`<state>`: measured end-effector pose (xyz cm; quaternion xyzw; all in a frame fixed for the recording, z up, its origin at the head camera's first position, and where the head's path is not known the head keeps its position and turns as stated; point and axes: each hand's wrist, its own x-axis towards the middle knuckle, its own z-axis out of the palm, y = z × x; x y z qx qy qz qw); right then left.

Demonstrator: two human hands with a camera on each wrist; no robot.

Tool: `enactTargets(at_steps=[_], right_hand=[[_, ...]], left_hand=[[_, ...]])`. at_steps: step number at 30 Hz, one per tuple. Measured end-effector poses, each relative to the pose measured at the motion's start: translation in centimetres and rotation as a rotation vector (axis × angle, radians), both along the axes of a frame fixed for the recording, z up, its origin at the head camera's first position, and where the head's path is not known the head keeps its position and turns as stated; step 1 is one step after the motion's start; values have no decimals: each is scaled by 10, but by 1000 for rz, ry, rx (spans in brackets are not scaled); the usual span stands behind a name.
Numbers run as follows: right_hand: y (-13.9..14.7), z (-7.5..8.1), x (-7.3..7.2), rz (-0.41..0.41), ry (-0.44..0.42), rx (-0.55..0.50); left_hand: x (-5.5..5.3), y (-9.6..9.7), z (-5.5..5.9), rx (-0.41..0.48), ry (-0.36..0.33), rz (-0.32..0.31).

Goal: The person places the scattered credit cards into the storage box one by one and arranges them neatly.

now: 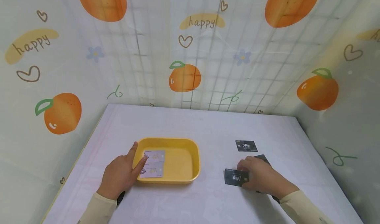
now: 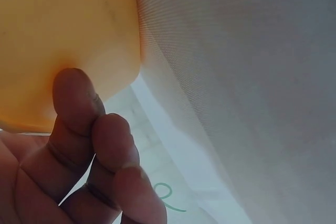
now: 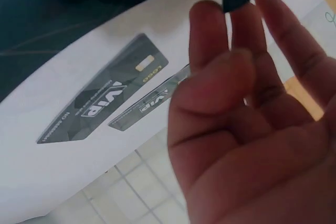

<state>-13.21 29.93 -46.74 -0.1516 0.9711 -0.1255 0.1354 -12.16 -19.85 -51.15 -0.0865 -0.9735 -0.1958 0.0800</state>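
Two pale cards [image 1: 152,172] lie in the yellow tray [image 1: 180,164], whose left wall the left hand [image 1: 120,176] pinches, thumb inside and fingers outside. Right of the tray, one end of a black card [image 1: 232,176] is at the curled fingers of the right hand [image 1: 262,176]; whether they clamp it, I cannot tell. It looks light, thin, fairly stiff and probably slippery, so opposite edges seem the best hold.
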Motion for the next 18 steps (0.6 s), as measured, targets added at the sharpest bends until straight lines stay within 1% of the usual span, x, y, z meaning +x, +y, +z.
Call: enactTargets(at_steps=[2,8,10,15,18], right_hand=[[0,-1,3,9,34,-6],[5,-5,8,104,151,-62],[5,-6,9,114,156,-64],[4,-4,11,96,136,-56],[4,-3,11,120,151,-56]], left_hand=[[0,0,-1,-2,-6,1],[-1,0,3,-9,-26,7],[0,0,4,-13,-27,8],[0,1,7,-6,-35,5],[-1,2,8,-4,-24,-2]])
